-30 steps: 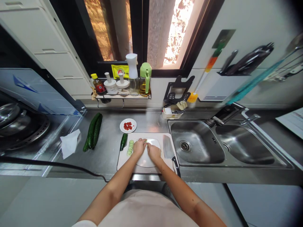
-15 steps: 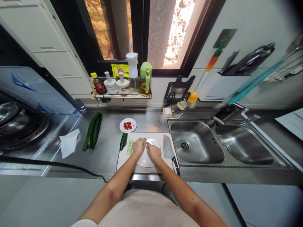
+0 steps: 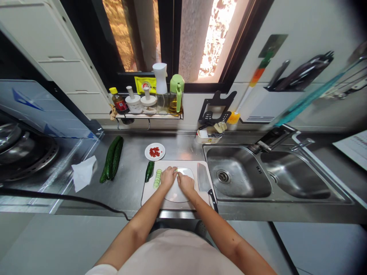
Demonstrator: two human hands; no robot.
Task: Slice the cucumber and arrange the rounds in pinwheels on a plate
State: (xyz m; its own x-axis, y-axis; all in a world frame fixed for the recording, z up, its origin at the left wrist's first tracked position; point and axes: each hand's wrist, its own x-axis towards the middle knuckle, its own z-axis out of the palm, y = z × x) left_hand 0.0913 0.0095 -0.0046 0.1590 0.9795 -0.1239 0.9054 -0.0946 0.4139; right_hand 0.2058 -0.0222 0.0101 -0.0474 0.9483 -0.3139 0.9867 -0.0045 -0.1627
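Note:
A white plate lies on the pale cutting board, and both my hands are over it. The fingers of my left hand are curled and closed, with a small bit of pale green cucumber slice at the tips. Beside it, my right hand is closed too, its fingertips meeting the same spot; the fingers largely hide what they hold. Left of the plate runs a row of overlapping cucumber slices. A cucumber piece sits at the board's left edge. On the right lies a knife, its black handle toward me.
A small plate of chopped red pieces stands behind the board. Two whole cucumbers and a white paper towel lie leftward. To the right is a double sink with a faucet. Bottles line a wall shelf.
Almost nothing differs. My hands stay together over the plate with only tiny finger movement, and the view has shifted very slightly.

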